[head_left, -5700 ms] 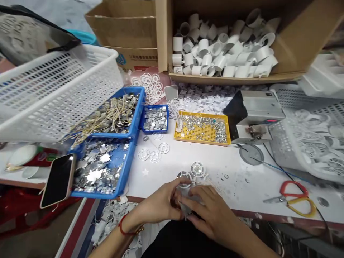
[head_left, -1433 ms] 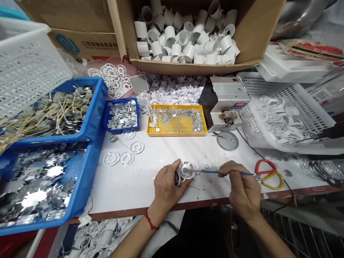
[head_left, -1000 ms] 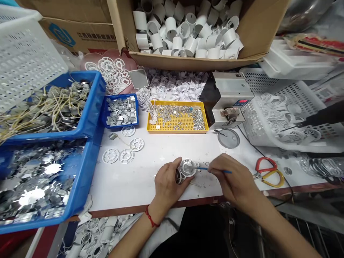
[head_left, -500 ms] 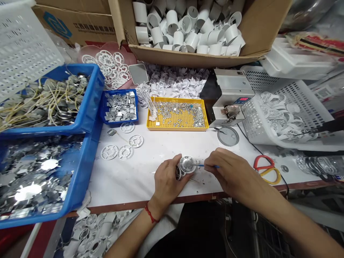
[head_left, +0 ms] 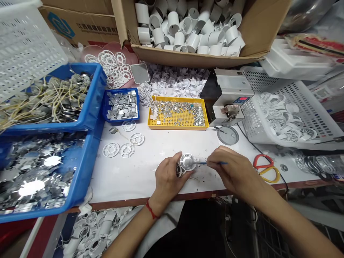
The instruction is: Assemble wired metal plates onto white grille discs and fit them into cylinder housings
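Note:
My left hand (head_left: pixel 168 174) has its thumb and fingers closed around a round white plastic part (head_left: pixel 187 162), near the front of the bench. Grey material covers the part's middle, and another white ring shows beneath it at the fingers. In a pinch, my right hand (head_left: pixel 224 163) holds a thin blue stick (head_left: pixel 202 163), perhaps a small brush. The stick lies nearly level, its tip against the grey middle of the white part. A loose thin wire shows just below the left fingertips. Several white spoked rings (head_left: pixel 137 139) lie on the bench to the left, near a small wired grey piece (head_left: pixel 113 130).
Behind the hands stand a yellow tray (head_left: pixel 177 127) of small metal pieces, a machine (head_left: pixel 232 87) with a red display and a round grey lid (head_left: pixel 228 135). Scissors (head_left: pixel 268 168) lie right. Blue bins (head_left: pixel 92 143) line the left; a white basket (head_left: pixel 295 141) stands right.
My right hand and the blue stick have shifted slightly to the right. My left hand holds the white part in nearly the same place. The whole view has shifted slightly.

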`<state>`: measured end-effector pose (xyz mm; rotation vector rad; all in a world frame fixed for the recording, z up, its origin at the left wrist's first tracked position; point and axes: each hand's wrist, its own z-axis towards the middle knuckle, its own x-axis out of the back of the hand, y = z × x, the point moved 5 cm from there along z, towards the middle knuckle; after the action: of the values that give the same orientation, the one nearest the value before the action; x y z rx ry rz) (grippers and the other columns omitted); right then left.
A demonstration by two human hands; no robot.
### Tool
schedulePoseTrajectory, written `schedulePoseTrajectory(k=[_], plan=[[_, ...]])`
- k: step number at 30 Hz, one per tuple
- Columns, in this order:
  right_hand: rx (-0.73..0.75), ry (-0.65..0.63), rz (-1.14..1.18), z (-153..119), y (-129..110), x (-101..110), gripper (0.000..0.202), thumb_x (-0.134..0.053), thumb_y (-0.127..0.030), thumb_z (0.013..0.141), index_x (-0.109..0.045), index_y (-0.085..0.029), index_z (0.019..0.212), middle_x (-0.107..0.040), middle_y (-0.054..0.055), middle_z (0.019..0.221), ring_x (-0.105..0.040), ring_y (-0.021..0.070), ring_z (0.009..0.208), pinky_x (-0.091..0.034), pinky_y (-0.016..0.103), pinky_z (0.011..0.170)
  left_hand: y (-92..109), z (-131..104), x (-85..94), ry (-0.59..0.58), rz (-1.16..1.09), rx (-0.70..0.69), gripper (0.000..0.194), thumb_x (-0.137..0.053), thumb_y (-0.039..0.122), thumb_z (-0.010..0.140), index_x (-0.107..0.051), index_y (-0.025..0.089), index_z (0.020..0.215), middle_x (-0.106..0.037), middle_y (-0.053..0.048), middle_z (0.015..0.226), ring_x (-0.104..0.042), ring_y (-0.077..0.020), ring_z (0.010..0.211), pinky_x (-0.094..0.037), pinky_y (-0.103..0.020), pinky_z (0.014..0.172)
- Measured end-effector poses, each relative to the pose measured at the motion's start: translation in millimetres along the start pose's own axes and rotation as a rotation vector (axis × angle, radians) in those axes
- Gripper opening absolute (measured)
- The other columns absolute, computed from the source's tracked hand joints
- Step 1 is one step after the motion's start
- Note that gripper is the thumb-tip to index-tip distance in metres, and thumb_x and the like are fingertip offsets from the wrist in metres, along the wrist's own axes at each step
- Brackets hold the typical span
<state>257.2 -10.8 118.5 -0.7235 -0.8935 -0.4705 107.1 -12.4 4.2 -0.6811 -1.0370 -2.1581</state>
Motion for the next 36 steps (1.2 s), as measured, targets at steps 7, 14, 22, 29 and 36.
schedulePoseTrajectory(k=[7, 14, 22, 29, 36], plan=[[-0.062, 0.033, 0.058, -8.4, 3.0, -0.5, 0.012, -0.044, -0.014, 0.096, -0.052, -0.021, 0.09, -0.058, 0.0, 0.073, -0.052, 0.0136, 0.067, -0.044, 0.026, 0.06, -2.5, -2.9, -1.8, -0.009, 0.013, 0.026, 0.05, -0.069, 0.046, 0.081, -0.052, 0.018, 0.12, -0.072, -0.006, 0.093, -0.067, -0.0186, 0.075, -0.051, -0.03, 0.069], [-0.112, 0.228, 0.118, -13.3, 3.2, 12.1, 0.017, -0.044, -0.012, 0.094, -0.056, -0.021, 0.085, -0.06, 0.0, 0.069, -0.056, 0.0132, 0.063, -0.046, 0.026, 0.058, 2.9, -0.6, 1.9, 0.034, 0.007, 0.001, 0.063, -0.074, 0.043, 0.077, -0.046, 0.017, 0.128, -0.071, -0.009, 0.1, -0.066, -0.0249, 0.095, -0.052, -0.038, 0.086], [-0.509, 0.599, 0.269, -58.5, -2.7, 0.8, 0.016, -0.056, -0.02, 0.092, -0.069, -0.018, 0.084, -0.068, -0.001, 0.066, -0.065, 0.0121, 0.057, -0.05, 0.023, 0.054, -21.5, -23.5, 25.5, -0.219, -0.18, 0.175, 0.061, -0.07, 0.036, 0.08, -0.044, 0.022, 0.133, -0.066, -0.008, 0.118, -0.063, -0.0229, 0.107, -0.054, -0.037, 0.091], [-0.592, 0.678, 0.298, -62.2, -10.1, -44.5, 0.016, -0.055, -0.021, 0.092, -0.067, -0.017, 0.082, -0.069, -0.002, 0.061, -0.066, 0.012, 0.053, -0.052, 0.023, 0.056, -24.7, -31.4, 24.7, -0.131, -0.126, 0.228, 0.05, -0.08, 0.032, 0.07, -0.054, 0.02, 0.111, -0.069, -0.005, 0.099, -0.065, -0.0215, 0.09, -0.056, -0.034, 0.077], [-0.434, 0.571, 0.212, -58.6, -14.5, -46.0, 0.013, -0.053, -0.015, 0.091, -0.065, -0.018, 0.085, -0.067, 0.0, 0.064, -0.064, 0.0138, 0.056, -0.05, 0.027, 0.055, -26.1, -30.8, 23.6, -0.121, -0.137, 0.217, 0.05, -0.08, 0.032, 0.069, -0.055, 0.02, 0.11, -0.068, -0.005, 0.099, -0.065, -0.0209, 0.088, -0.055, -0.033, 0.076]])
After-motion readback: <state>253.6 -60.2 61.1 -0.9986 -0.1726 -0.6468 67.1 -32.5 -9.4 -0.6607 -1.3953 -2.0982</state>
